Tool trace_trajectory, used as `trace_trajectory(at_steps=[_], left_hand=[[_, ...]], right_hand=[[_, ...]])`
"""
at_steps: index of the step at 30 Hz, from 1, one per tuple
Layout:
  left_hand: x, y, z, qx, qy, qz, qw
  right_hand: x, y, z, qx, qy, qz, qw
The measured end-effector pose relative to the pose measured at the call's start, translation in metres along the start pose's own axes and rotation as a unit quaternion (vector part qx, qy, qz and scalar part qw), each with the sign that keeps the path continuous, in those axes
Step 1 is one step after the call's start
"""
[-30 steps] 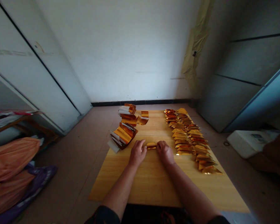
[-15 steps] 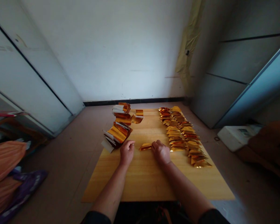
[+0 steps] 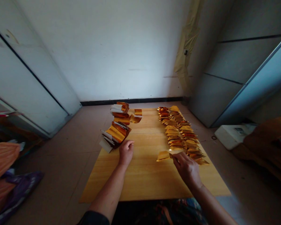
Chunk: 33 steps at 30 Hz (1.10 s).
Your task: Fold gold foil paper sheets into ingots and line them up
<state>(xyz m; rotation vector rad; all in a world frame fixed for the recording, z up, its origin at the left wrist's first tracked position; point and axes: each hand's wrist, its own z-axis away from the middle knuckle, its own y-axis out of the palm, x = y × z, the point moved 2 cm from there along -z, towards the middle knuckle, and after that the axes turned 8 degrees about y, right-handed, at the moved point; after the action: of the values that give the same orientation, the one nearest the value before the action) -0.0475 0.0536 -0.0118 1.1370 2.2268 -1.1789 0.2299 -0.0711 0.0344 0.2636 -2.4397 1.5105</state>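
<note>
A folded gold foil paper piece (image 3: 163,156), boat-like in shape, is pinched by its right end in my right hand (image 3: 186,167). This hand is at the near end of the rows of folded gold paper pieces (image 3: 175,134) on the right of the table. On the other side, my left hand (image 3: 126,153) is curled closed with no object showing in it. It lies beside a fanned stack of gold foil sheets with pale backs (image 3: 117,132); I cannot tell whether it touches them.
The wooden table (image 3: 140,184) carries more gold sheets (image 3: 120,107) at its far left and a few loose ones (image 3: 136,118) beside them. A white wall (image 3: 131,62) stands beyond. Orange and purple bags (image 3: 4,168) are at left, a white box (image 3: 229,136) at right.
My right hand has moved right and toward me, carrying the folded gold paper from the table's middle to the rows. My left hand has stayed nearly in place. The view has shifted slightly.
</note>
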Motion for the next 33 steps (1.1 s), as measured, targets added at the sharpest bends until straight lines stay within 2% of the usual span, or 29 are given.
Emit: trace_trajectory(at_steps=[4,7,13,33], left_hand=[[-0.001,0.002,0.0,0.01,0.005,-0.003,1.0],[0.0,0.003,-0.001,0.018,0.003,-0.007,1.0],[0.002,0.003,0.0,0.022,0.004,-0.006,1.0],[0.0,0.003,0.002,0.018,0.013,-0.012,1.0]], right_hand=[[-0.033,-0.013,0.023,-0.029,0.018,0.042,0.999],[-0.044,-0.017,0.021,-0.044,0.042,0.084,0.995],[-0.051,-0.014,0.004,-0.047,0.05,0.115,0.991],[-0.052,0.003,-0.013,-0.053,0.052,0.169,0.983]])
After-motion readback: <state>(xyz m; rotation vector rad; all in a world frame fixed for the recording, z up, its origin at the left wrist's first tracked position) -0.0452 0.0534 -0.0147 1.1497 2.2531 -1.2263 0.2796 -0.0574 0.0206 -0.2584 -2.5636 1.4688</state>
